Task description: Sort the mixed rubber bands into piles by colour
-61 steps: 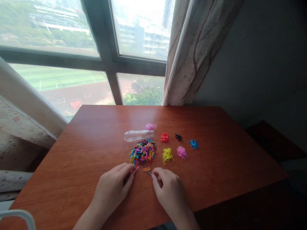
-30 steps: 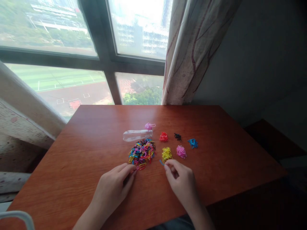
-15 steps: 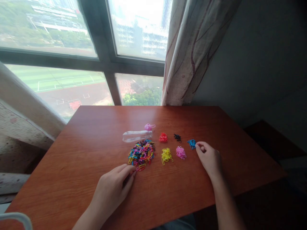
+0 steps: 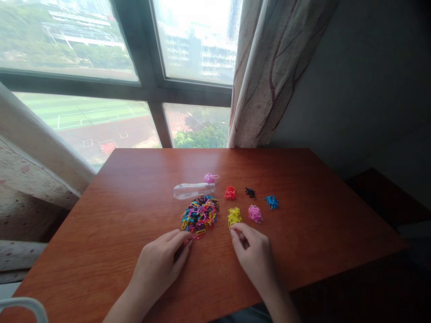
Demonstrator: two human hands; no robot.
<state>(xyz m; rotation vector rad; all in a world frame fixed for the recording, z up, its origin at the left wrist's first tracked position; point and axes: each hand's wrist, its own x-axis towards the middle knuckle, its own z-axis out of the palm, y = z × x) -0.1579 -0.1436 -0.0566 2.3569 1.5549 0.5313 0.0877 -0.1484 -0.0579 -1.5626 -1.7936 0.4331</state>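
A mixed heap of small coloured rubber bands (image 4: 200,213) lies near the middle of the table. At its front edge my left hand (image 4: 161,258) is closed in a pinch on a reddish-pink rubber band (image 4: 194,236). My right hand (image 4: 252,246) has its thumb and forefinger together at the near edge of the yellow rubber bands (image 4: 235,216); whether anything is between the fingertips is hidden. Beyond it are separate piles of pink rubber bands (image 4: 255,214), red rubber bands (image 4: 230,193), black rubber bands (image 4: 250,193) and blue rubber bands (image 4: 271,202).
A clear plastic bottle (image 4: 191,191) lies on its side behind the mixed heap, with a pink cap (image 4: 209,178) by its mouth. The wooden table (image 4: 141,179) meets a window at the back. A white curved bar (image 4: 27,301) shows at the lower left.
My right hand has moved left and nearer to me, from the blue pile to the yellow pile. My left hand stays pinched at the front of the mixed heap.
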